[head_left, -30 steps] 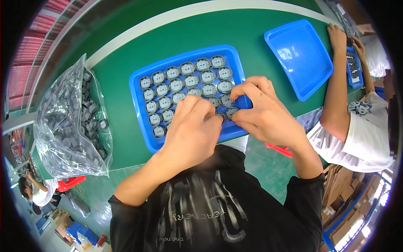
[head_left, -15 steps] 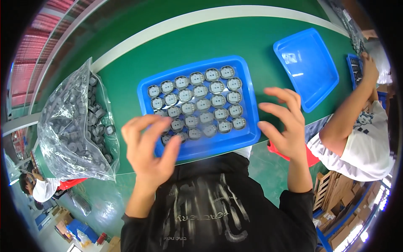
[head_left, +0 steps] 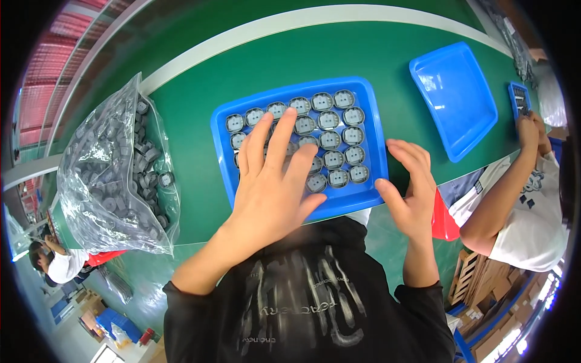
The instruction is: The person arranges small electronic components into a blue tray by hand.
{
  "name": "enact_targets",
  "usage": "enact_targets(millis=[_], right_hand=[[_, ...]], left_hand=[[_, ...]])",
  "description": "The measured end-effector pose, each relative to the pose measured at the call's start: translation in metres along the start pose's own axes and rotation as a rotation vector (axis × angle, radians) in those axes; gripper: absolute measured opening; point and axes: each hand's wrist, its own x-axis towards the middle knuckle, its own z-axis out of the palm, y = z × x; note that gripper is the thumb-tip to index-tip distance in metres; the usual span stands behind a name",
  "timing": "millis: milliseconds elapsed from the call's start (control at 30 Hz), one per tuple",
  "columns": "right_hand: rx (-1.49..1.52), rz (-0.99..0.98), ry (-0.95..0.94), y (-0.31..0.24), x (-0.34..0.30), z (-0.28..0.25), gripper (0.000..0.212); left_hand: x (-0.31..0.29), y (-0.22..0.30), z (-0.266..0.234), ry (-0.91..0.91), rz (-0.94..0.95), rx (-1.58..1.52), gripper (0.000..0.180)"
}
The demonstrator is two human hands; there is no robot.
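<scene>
In front of me a blue plastic tray (head_left: 290, 207) holds rows of small round grey plastic parts (head_left: 329, 140), each with a dark rim. My left hand (head_left: 269, 181) reaches over the tray's left half with its fingers spread, its fingertips over or on the upper rows. It covers several of the parts, and no held thing shows in it. Beside the tray's right wall is my right hand (head_left: 414, 187), fingers apart and nothing between them. The thumb lies close to the rim; whether it touches, I cannot tell.
A clear plastic bag (head_left: 97, 181) full of loose grey parts lies open at the left. An empty blue tray (head_left: 454, 103) sits to the right. Beyond it a co-worker (head_left: 520, 212) handles a small blue tray (head_left: 515, 97). The green table (head_left: 200, 85) has a pale raised edge.
My left hand has moved rightward and up from the tray's left edge to above the parts. My right hand has lowered slightly beside the tray's right wall, and its fingers have drawn closer together.
</scene>
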Motion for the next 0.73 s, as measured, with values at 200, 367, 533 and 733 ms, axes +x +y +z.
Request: enact_targets(millis=[200,367,533,733], right_hand=[[0.03,0.014,-0.018,0.002,-0.003,0.002,0.05],[0.001,0.02,-0.027,-0.003,0.0,0.002,0.049],[0.062,0.232,-0.034,-0.015,-0.005,-0.005,0.043],[0.286,0.467,-0.116,-0.012,-0.002,-0.003,0.035]], left_hand=[[0.004,-0.005,-0.004,-0.015,0.031,-0.014,0.081],[-0.012,-0.016,-0.008,0.017,0.007,-0.059,0.093],[-0.051,-0.04,-0.02,0.334,-0.271,-0.32,0.088],[-0.073,-0.026,0.01,0.531,-0.431,-0.993,0.072]])
